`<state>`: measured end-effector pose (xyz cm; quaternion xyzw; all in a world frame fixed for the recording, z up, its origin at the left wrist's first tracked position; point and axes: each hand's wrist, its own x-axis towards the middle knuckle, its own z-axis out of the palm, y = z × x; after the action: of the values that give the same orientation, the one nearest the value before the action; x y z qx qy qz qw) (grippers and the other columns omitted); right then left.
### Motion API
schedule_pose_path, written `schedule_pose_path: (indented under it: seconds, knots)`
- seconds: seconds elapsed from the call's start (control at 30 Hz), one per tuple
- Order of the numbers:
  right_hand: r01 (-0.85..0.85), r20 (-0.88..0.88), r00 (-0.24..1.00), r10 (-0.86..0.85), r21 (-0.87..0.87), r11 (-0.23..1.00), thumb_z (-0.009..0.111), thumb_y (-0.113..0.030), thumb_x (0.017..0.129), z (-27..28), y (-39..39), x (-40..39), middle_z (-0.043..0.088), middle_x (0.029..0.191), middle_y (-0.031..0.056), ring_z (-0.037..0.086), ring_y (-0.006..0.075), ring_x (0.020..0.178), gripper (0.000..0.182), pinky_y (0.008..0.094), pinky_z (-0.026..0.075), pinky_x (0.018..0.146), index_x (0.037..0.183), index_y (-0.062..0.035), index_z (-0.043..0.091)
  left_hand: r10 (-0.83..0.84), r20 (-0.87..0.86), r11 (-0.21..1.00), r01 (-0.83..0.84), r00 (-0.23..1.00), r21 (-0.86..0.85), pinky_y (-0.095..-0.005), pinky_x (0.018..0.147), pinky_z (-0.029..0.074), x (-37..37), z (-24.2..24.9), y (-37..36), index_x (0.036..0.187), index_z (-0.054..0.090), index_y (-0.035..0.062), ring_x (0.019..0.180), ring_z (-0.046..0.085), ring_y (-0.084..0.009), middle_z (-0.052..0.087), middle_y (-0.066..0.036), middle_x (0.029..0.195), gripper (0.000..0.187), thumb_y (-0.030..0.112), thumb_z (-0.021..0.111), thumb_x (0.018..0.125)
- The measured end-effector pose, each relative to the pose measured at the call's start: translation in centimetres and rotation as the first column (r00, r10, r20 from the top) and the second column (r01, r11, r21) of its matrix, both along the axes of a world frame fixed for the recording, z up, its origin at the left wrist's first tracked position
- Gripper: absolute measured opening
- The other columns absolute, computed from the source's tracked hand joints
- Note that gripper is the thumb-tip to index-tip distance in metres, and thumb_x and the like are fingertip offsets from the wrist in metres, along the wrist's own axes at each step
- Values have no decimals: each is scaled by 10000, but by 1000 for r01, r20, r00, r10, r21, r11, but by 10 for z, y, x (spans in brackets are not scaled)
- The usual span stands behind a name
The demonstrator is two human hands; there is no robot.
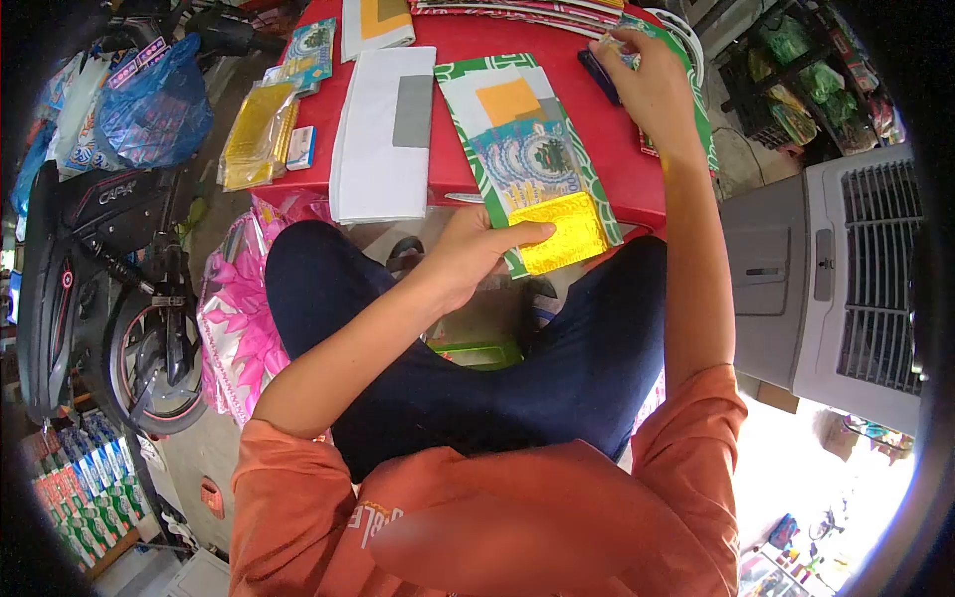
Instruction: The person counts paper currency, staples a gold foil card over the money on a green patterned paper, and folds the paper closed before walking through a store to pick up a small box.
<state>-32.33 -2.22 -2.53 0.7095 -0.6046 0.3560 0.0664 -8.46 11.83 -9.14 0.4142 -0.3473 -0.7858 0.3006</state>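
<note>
My left hand (pixel 468 257) is closed at the table's front edge, its thumb pressing a shiny gold foil sheet (pixel 565 237) onto a layered stack of papers. Within that stack, blue printed paper resembling banknotes (pixel 527 159) lies over white paper with an orange square (pixel 505 99). A green-and-white patterned sheet (pixel 468 119) forms the bottom layer. At the far right of the table my right hand (pixel 652 90) has its fingertips pinched together, beside a small dark blue item (pixel 598 78). What those fingertips hold is too small to make out.
On the red table (pixel 298 199) lie folded white paper (pixel 368 139), bagged gold sheets (pixel 257 134), a small blue-and-white box (pixel 300 148) and more blue printed paper (pixel 308 50). A black motorbike (pixel 90 239) stands left, a grey air cooler (pixel 776 269) right.
</note>
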Motion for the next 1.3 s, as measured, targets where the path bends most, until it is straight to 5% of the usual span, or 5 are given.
schedule_pose_path:
  seconds: [0.3,0.47,0.67,0.8,1.3]
  knots:
    - [185,-535,813,-230,-136,973,711,-445,888,-36,1,-11,717,1031,174,661,370,941,414,487,509,791,1015,-53,754,-26,-85,998,31,996,60,-262,877,534,-3,-4,2,1251,685,28,1039,696,-119,730,-55,1191,371,176,762,920]
    - [9,153,987,-41,207,978,663,-395,964,-25,33,-23,722,1017,139,681,250,908,382,391,501,806,1106,-41,680,-5,-69,1000,4,998,-14,-281,903,545,-4,-9,-1,1257,679,26,1048,703,-136,725,-68,1204,379,182,761,921]
    - [-394,938,302,-172,287,873,566,-337,1055,-9,148,-18,624,862,43,577,148,755,343,308,457,704,1175,-23,632,-22,-136,999,25,990,22,-283,903,552,-3,-5,-1,1253,677,33,1043,707,-132,728,-55,1187,379,199,760,923]
    - [-572,952,13,-306,258,778,542,-373,1064,-18,223,-18,559,806,13,505,125,684,407,278,421,661,1250,-19,617,-23,-108,999,25,994,21,-261,842,551,-1,-3,-2,1253,679,44,999,708,-111,732,-36,1158,363,202,747,934]
    - [-477,858,-36,-512,435,764,567,-397,1043,-43,257,57,651,997,70,590,156,823,436,313,481,784,1218,-4,641,-54,20,997,55,998,-61,-227,792,518,-4,6,9,1217,702,64,976,685,-73,734,-8,1099,362,274,760,928]
